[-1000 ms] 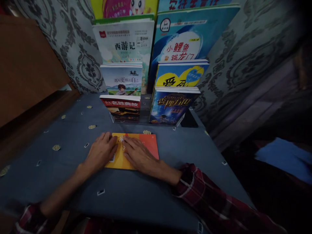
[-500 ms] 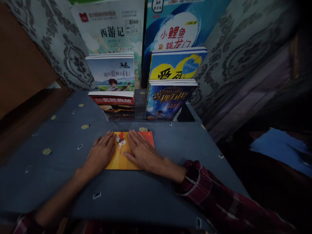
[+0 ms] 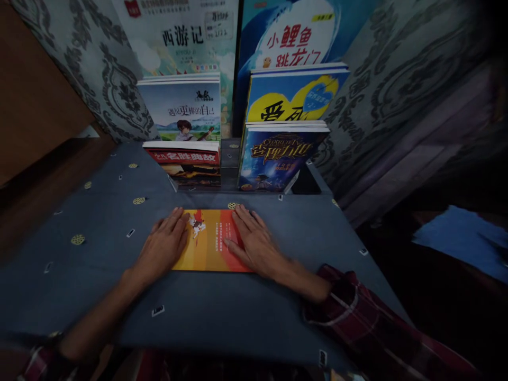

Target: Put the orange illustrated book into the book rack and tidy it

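Observation:
An orange and yellow booklet point(image 3: 210, 243) lies flat on the dark blue cloth in front of me, with a small figure on a white horse printed near its left side. My left hand point(image 3: 164, 241) rests flat over its left edge, fingers stretched out. Across its right part lies my right hand point(image 3: 256, 241), palm down, fingers extended and thumb spread to the left. Neither hand grips the booklet; both only press on it. Its two side edges are partly hidden under my hands.
Behind the booklet, books stand upright in a clear holder: a red-covered one point(image 3: 184, 164) at left front, a dark blue one point(image 3: 280, 159) at right front, taller ones behind. A black flat object point(image 3: 306, 181) lies right of them. Patterned curtain point(image 3: 377, 106) hangs behind.
My right hand has slid rightward over the booklet, from its middle to its right part, uncovering printed text. My left hand stays on the left edge. The view has tilted slightly.

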Tool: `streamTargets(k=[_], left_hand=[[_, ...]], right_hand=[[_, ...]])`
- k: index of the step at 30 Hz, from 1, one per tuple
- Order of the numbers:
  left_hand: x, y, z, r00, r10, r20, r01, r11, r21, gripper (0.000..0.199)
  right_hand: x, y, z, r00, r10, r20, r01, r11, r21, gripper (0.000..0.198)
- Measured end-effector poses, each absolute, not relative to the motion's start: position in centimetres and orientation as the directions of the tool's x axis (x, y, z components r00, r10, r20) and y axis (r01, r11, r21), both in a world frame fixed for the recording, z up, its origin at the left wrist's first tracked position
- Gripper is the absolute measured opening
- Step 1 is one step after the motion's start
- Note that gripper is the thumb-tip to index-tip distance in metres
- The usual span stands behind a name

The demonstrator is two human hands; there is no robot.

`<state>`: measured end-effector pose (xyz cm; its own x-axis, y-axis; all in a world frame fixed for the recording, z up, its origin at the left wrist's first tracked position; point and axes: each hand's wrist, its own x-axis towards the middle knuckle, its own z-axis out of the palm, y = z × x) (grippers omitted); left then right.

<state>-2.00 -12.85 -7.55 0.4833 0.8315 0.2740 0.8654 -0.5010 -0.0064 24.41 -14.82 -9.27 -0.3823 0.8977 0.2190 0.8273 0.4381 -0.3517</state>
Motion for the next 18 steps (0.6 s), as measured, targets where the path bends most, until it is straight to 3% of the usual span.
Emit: streamTargets(k=[8, 18], left_hand=[[-2.0, -13.0, -7.0, 0.506, 0.835, 0.217, 0.860, -0.506, -0.057, 0.046], [-1.2, -17.4, -6.8, 0.641, 0.745, 0.186, 0.760, -0.649, -0.020, 0.048]], right_hand=[[24.3, -14.8, -9.4, -0.368, 0.902, 0.226, 0.819, 0.429, -0.381, 0.066], [24.2, -15.1, -9.4, -0.351, 0.910, 0.222, 0.826, 0.412, -0.385, 0.065]])
